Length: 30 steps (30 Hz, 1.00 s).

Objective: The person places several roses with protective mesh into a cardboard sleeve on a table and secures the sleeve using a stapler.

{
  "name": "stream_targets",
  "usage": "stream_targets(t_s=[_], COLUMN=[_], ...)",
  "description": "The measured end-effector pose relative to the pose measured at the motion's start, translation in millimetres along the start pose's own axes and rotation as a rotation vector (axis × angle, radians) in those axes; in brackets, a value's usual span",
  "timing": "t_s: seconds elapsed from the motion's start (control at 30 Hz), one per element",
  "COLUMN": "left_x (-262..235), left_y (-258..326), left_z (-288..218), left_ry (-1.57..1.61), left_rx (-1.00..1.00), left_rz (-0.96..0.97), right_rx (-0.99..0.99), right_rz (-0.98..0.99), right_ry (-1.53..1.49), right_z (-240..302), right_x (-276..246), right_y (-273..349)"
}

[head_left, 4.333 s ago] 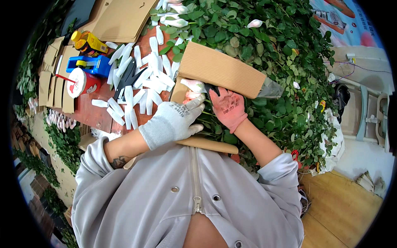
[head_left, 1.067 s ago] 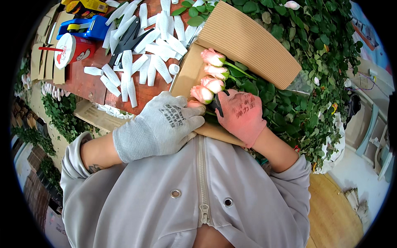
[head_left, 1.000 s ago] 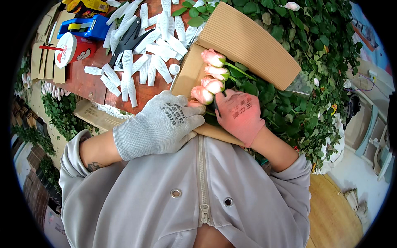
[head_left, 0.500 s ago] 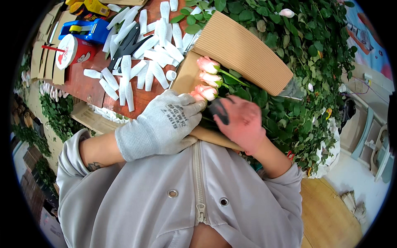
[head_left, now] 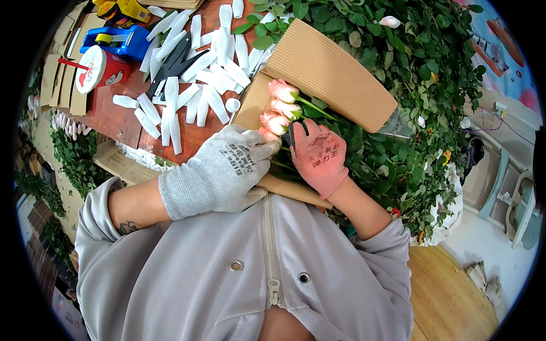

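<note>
My right hand (head_left: 317, 153) has moved beside the pink roses (head_left: 275, 121), bracketing the lowest with my left hand (head_left: 233, 167), grips unclear.

A bright blue printed sheet (head_left: 480, 23) stands at two o'clock, with a thin purple cord (head_left: 505, 123) below it. A pale grey chair (head_left: 520, 199) sits at three o'clock on a whitish floor (head_left: 463, 256). Yellowish wooden boards (head_left: 449, 301) lie between four and five; a reddish-brown table (head_left: 116, 123) is at ten.
</note>
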<state>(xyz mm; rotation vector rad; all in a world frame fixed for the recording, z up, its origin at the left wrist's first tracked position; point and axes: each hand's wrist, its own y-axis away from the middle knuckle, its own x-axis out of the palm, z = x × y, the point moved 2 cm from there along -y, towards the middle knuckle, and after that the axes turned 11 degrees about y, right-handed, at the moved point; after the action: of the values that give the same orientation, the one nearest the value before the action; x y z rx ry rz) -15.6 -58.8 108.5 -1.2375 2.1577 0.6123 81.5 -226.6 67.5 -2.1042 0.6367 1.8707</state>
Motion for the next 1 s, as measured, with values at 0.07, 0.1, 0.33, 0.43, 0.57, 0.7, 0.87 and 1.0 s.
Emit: stream_targets(t_s=[0.07,0.1,0.33,0.43,0.57,0.7,0.87,1.0], left_x=[-0.1,-1.8,-7.0,-3.8,-11.3,4.4,12.2,10.9], left_y=[-2.4,-4.3,-16.7,-15.4,-26.8,-24.4,-19.5,-21.5], left_z=[2.0,2.8,-3.0,-2.1,-6.8,-0.3,1.7,0.1], left_ry=[-0.010,-0.020,-0.115,-0.053,-0.065,-0.068,0.008,-0.044], left_rx=[0.003,0.010,0.009,-0.065,-0.070,-0.070,-0.081,-0.070], left_rz=[0.021,0.033,-0.074,0.003,0.026,0.014,-0.036,-0.019], right_rx=[-0.010,-0.015,-0.048,-0.006,0.149,0.094,0.033,0.060], right_rz=[0.042,0.072,0.044,-0.020,-0.140,0.059,-0.281,-0.011], right_ry=[-0.002,-0.003,-0.014,-0.143,-0.006,0.004,-0.041,0.006], right_z=[0.3,-0.7,-0.9,-16.7,-25.6,-20.4,-19.4,-14.4], right_x=[0.2,-2.9,-6.2,-21.1,-15.1,-16.4,-6.3,-5.2], right_y=[-3.3,-5.9,-2.0,1.0,-1.1,-17.5,-12.3,-24.6])
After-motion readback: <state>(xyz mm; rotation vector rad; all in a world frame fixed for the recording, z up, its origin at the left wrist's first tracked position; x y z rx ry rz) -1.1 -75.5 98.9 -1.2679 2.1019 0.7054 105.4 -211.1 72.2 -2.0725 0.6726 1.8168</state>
